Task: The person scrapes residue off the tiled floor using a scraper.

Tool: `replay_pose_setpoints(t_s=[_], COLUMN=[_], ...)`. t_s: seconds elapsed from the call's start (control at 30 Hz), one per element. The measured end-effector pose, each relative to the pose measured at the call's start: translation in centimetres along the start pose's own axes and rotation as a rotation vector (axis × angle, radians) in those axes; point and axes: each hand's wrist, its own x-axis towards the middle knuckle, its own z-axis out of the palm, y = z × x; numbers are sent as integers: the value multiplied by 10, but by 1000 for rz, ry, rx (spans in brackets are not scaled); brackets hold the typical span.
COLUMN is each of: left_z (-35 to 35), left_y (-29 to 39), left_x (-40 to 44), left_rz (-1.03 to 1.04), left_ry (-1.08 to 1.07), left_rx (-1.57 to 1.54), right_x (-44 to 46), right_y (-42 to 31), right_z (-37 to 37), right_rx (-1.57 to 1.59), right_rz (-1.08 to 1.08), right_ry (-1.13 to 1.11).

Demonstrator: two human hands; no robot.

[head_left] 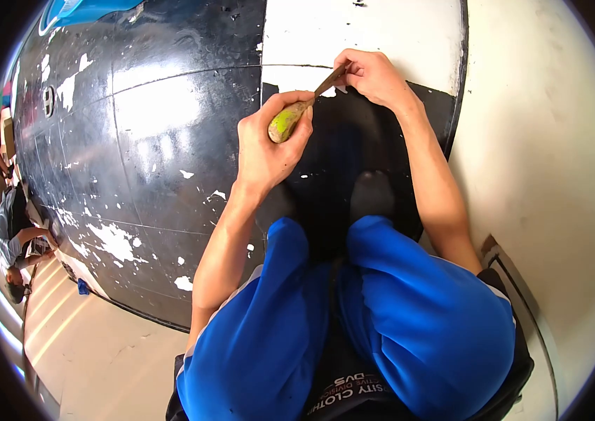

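Observation:
A scraper (289, 121) with a worn wooden handle, marked lime green, is wrapped in the fingers of my left hand (268, 144). Its narrow, rusty-brown blade (329, 81) slants up and to the right. At the blade's far end, the fingers of my right hand (376, 78) are pinched together; the exact contact there is partly hidden. Both hands are above the border between the glossy black surface (192, 140) and a bare white patch (367, 31). A ragged black edge runs beneath the blade.
White chipped spots (116, 242) dot the black surface. A blue plastic container (90, 10) is at the upper left. Another person (13, 228) bends over at the far left. A pale wall (543, 140) rises on the right. My blue-trousered knees (423, 302) are close below.

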Motion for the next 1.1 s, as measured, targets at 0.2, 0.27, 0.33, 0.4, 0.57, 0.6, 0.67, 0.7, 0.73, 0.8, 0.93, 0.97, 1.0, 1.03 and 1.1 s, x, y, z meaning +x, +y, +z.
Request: replay_pose_setpoints(t_s=[0.2, 0.27, 0.33, 0.4, 0.57, 0.6, 0.67, 0.7, 0.73, 0.8, 0.93, 0.97, 1.0, 1.03, 1.1], left_z=[4, 6, 9, 8, 10, 9, 9, 9, 10, 11, 10, 10, 11, 11, 12], left_y=[8, 6, -4, -2, -2, 1, 5, 5, 4, 4, 4, 5, 4, 3, 2], left_x=[1, 3, 9, 12, 20, 21, 22, 22, 22, 23, 22, 23, 23, 23, 23], left_rz=[-13, -10, 39, 66, 85, 83, 79, 83, 88, 95, 94, 95, 104, 114, 129], left_ry=[36, 92, 151, 125, 118, 102, 69, 74, 78, 76, 71, 71, 71, 72, 75], left_rx=[11, -44, -118, -143, -198, -190, -173, -170, -168, -168, -159, -153, -151, -150, -131], right_x=[-6, -9, -14, -18, -25, -27, -25, -24, -24, -24, -24, -23, -23, -24, -27], right_y=[10, 9, 8, 8, 4, 3, 0, -1, -1, -1, 0, 0, 1, 1, -1], right_z=[0, 3, 4, 8, 16, 16, 11, 9, 10, 13, 11, 13, 14, 13, 10], right_rx=[-95, -150, -167, -183, -196, -214, -228, -234, -217, -186, -243, -243, -244, -268, -313], right_rz=[-175, -192, -164, -170, -217, -210, -205, -202, -219, -252, -238, -270, -302, -287, -257], right_ry=[63, 125, 109, 121, 234, 244, 210, 194, 219, 272, 240, 272, 307, 293, 261])
